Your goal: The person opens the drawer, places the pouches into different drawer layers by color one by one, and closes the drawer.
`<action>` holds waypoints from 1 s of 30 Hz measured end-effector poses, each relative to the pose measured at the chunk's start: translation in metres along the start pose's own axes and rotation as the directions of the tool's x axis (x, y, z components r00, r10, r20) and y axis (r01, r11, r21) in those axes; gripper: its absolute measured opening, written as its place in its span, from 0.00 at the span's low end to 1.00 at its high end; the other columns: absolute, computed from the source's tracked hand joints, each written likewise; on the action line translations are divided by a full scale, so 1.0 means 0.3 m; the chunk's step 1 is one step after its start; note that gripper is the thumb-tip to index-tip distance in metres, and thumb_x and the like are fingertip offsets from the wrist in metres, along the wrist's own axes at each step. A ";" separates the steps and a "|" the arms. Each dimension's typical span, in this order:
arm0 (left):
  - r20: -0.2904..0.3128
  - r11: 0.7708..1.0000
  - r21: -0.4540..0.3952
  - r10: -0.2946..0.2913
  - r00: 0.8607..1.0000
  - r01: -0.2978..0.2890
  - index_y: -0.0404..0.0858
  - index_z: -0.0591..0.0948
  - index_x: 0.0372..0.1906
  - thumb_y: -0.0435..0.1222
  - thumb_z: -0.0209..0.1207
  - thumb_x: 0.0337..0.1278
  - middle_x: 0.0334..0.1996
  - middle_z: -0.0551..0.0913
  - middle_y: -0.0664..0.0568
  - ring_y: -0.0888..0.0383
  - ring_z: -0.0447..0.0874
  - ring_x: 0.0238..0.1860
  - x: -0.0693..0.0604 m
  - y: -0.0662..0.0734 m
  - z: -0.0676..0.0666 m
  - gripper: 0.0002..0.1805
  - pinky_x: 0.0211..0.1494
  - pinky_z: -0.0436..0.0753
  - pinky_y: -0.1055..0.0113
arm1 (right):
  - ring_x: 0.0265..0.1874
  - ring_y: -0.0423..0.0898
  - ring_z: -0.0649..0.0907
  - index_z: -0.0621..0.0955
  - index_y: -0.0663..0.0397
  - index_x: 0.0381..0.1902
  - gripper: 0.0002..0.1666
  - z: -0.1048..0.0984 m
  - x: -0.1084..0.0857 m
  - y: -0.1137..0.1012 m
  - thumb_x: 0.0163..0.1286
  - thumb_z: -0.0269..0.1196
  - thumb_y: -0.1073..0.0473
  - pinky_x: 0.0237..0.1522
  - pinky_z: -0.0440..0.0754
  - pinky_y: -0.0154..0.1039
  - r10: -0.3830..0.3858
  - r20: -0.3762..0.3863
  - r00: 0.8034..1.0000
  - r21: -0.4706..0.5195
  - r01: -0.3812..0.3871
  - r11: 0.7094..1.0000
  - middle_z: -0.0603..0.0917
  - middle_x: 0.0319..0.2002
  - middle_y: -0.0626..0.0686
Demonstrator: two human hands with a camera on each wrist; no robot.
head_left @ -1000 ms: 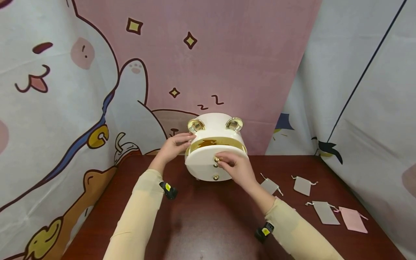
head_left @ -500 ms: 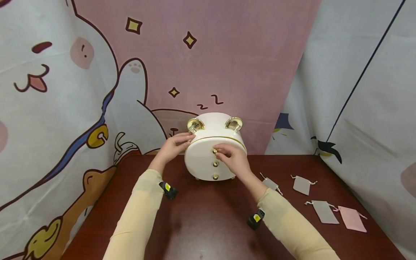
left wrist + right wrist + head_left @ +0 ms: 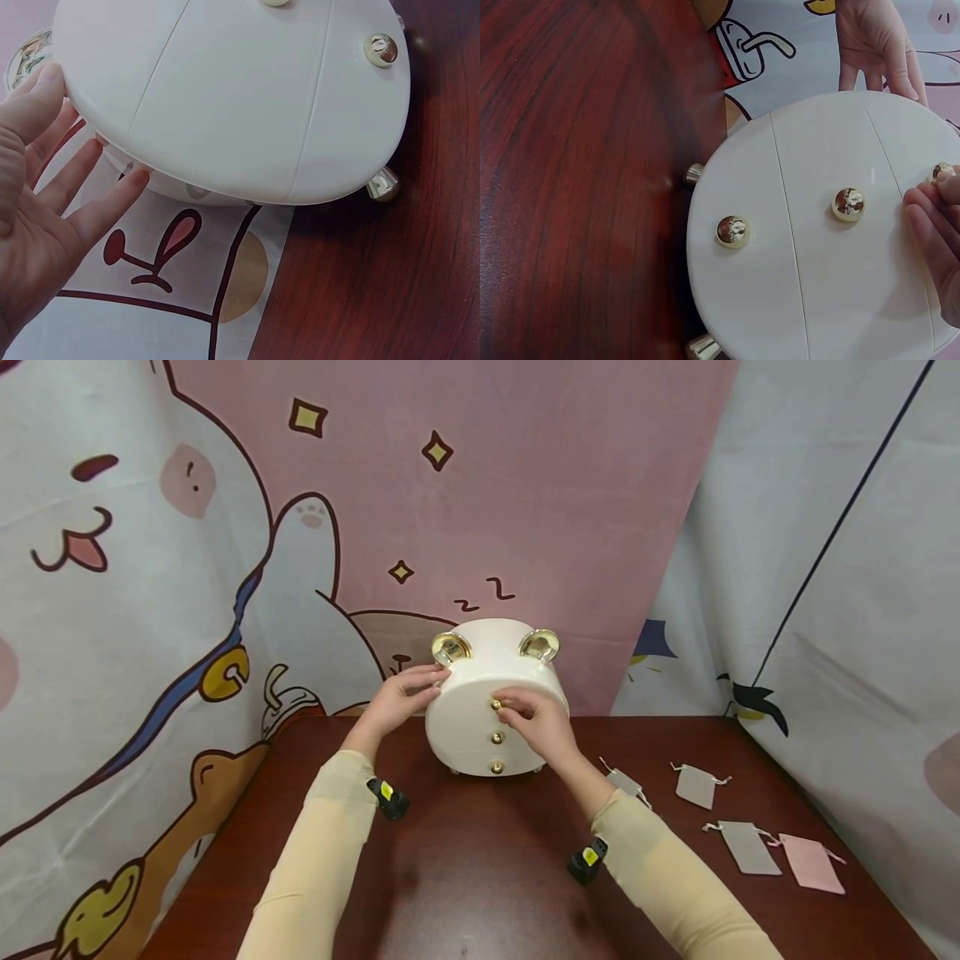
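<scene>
A white rounded jewelry box (image 3: 457,727) with gold ears (image 3: 540,647) stands on the table, its front split into three drawers. My right hand (image 3: 543,725) pinches the gold knob (image 3: 940,172) of the top drawer, whose front lies flush with the others. Below it are the middle knob (image 3: 849,204) and the bottom knob (image 3: 733,232), both untouched. At the box's upper left side my left hand (image 3: 405,697) rests with fingers extended. In the left wrist view its thumb (image 3: 50,82) is at the front rim and its fingers are along the side.
Drawstring pouches lie on the right of the dark red table (image 3: 465,877): a grey pouch (image 3: 696,787), another grey pouch (image 3: 750,848), a pink pouch (image 3: 812,863) and a partly hidden grey one (image 3: 626,783). A cartoon cloth (image 3: 570,510) hangs behind the box.
The top drawer, pulled out with its gold inside showing, has gone back into the box and is closed. My right hand has moved forward with its knob; my left hand has stayed in place.
</scene>
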State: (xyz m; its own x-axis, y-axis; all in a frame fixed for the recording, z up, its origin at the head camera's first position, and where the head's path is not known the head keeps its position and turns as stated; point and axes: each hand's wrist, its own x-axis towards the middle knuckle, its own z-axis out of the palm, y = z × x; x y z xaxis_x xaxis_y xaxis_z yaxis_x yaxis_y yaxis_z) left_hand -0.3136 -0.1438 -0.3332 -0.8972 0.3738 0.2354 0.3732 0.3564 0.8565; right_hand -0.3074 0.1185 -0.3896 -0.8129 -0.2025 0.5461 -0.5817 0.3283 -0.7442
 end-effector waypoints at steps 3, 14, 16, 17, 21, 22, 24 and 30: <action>-0.001 1.000 0.000 -0.002 1.000 0.002 0.31 0.77 0.64 0.31 0.58 0.69 0.70 0.66 0.38 0.41 0.64 0.70 -0.003 0.005 -0.001 0.21 0.59 0.79 0.50 | 0.37 0.52 0.88 0.86 0.60 0.51 0.17 -0.001 -0.007 0.009 0.63 0.70 0.70 0.36 0.84 0.35 -0.052 0.006 0.999 0.006 0.052 0.999 0.88 0.41 0.57; 0.003 1.000 0.014 0.010 1.000 -0.010 0.32 0.77 0.64 0.32 0.58 0.69 0.70 0.67 0.38 0.42 0.64 0.70 -0.001 0.002 -0.002 0.21 0.58 0.80 0.50 | 0.34 0.45 0.88 0.86 0.56 0.50 0.18 -0.029 -0.068 0.045 0.62 0.71 0.69 0.34 0.84 0.35 -0.161 0.008 0.987 -0.039 0.161 0.986 0.89 0.36 0.52; 0.003 1.000 0.009 0.010 1.000 -0.010 0.32 0.76 0.65 0.32 0.58 0.69 0.70 0.66 0.38 0.41 0.64 0.70 0.000 -0.001 -0.002 0.21 0.58 0.80 0.50 | 0.35 0.45 0.88 0.86 0.56 0.50 0.17 -0.034 -0.076 0.048 0.61 0.71 0.69 0.36 0.85 0.36 -0.160 0.037 0.986 -0.053 0.161 0.985 0.89 0.36 0.51; 0.003 1.000 0.008 0.010 1.000 -0.010 0.32 0.76 0.65 0.31 0.58 0.70 0.70 0.66 0.38 0.41 0.64 0.70 0.000 -0.002 -0.002 0.21 0.58 0.80 0.50 | 0.35 0.44 0.88 0.86 0.56 0.49 0.17 -0.036 -0.081 0.050 0.61 0.71 0.69 0.37 0.86 0.36 -0.156 0.053 0.986 -0.062 0.159 0.985 0.89 0.36 0.51; 0.002 1.000 0.010 0.010 1.000 -0.010 0.32 0.76 0.65 0.32 0.58 0.70 0.70 0.66 0.38 0.42 0.64 0.70 -0.001 -0.003 -0.003 0.21 0.58 0.80 0.50 | 0.34 0.43 0.88 0.86 0.55 0.50 0.19 -0.042 -0.094 0.061 0.60 0.72 0.67 0.37 0.86 0.39 -0.135 0.103 0.986 -0.101 0.145 0.984 0.89 0.37 0.50; 0.002 1.000 0.009 0.008 1.000 -0.008 0.32 0.76 0.65 0.32 0.58 0.70 0.70 0.66 0.39 0.42 0.64 0.70 -0.001 -0.003 -0.003 0.21 0.58 0.80 0.50 | 0.34 0.43 0.88 0.86 0.55 0.50 0.19 -0.043 -0.096 0.063 0.60 0.73 0.67 0.37 0.86 0.39 -0.132 0.111 0.985 -0.105 0.144 0.984 0.89 0.37 0.51; 0.002 1.000 0.008 0.006 1.000 -0.006 0.32 0.76 0.65 0.32 0.58 0.70 0.70 0.66 0.39 0.42 0.64 0.70 -0.002 -0.001 -0.003 0.21 0.58 0.80 0.50 | 0.33 0.44 0.87 0.85 0.56 0.51 0.19 -0.044 -0.099 0.069 0.60 0.73 0.66 0.37 0.86 0.40 -0.129 0.126 0.984 -0.104 0.143 0.984 0.89 0.37 0.52; 0.005 1.000 0.004 0.000 1.000 0.000 0.33 0.77 0.65 0.32 0.58 0.70 0.71 0.66 0.39 0.42 0.63 0.71 -0.002 0.001 -0.003 0.21 0.59 0.80 0.51 | 0.33 0.44 0.87 0.85 0.55 0.53 0.20 -0.048 -0.101 0.085 0.62 0.73 0.63 0.38 0.86 0.40 -0.081 0.170 0.982 -0.080 0.096 0.992 0.89 0.37 0.54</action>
State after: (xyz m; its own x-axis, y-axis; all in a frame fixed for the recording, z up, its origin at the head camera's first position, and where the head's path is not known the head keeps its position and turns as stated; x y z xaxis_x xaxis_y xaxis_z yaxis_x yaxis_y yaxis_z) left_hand -0.3132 -0.1446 -0.3326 -0.8960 0.3777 0.2335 0.3744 0.3597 0.8546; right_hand -0.2971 0.1462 -0.4196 -0.7559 -0.3828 0.5311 -0.6529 0.3804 -0.6550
